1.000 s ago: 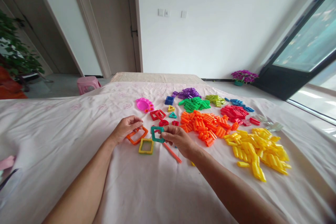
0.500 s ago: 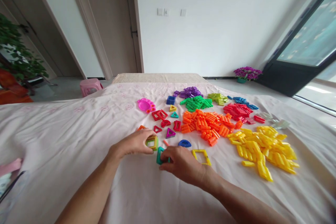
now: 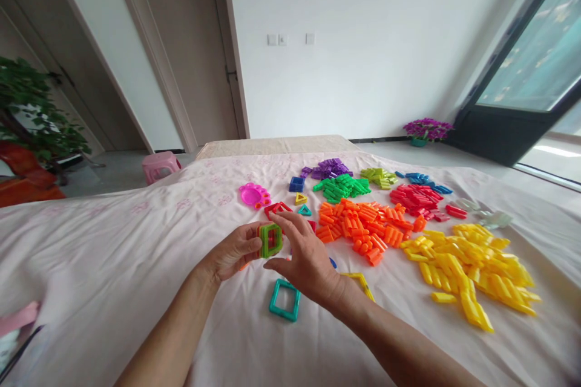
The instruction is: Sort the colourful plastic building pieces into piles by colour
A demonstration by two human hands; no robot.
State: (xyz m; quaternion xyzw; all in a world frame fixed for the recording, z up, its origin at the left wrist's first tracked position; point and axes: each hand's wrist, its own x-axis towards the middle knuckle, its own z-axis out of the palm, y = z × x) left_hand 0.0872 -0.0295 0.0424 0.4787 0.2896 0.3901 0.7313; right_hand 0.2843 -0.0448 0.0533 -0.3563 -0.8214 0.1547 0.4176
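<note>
My left hand (image 3: 239, 249) is closed on a small stack of square magnetic tiles (image 3: 271, 240), lime green at the front with orange behind it. Just to the right, my right hand (image 3: 305, 254) has thumb and fingers spread apart at the stack's edge; whether a fingertip touches it I cannot tell. Below the hands a large teal square magnetic tile (image 3: 284, 300) lies flat on the cloth. A yellow square tile (image 3: 362, 284) is partly covered by my right wrist. Red tiles (image 3: 278, 209) show behind the hands, partly hidden.
Beyond lie a pink paw-shaped tray (image 3: 255, 195), a teal triangle (image 3: 304, 210), a yellow triangle (image 3: 301, 198) and blue squares (image 3: 296, 184). Piles of orange (image 3: 358, 224), yellow (image 3: 476, 266), green (image 3: 340, 187) and red pieces (image 3: 415, 198) cover the right side of the cloth.
The teal square has left my right hand and lies flat on the cloth. My left hand has turned the stack to face right. My right hand has moved up beside it and opened.
</note>
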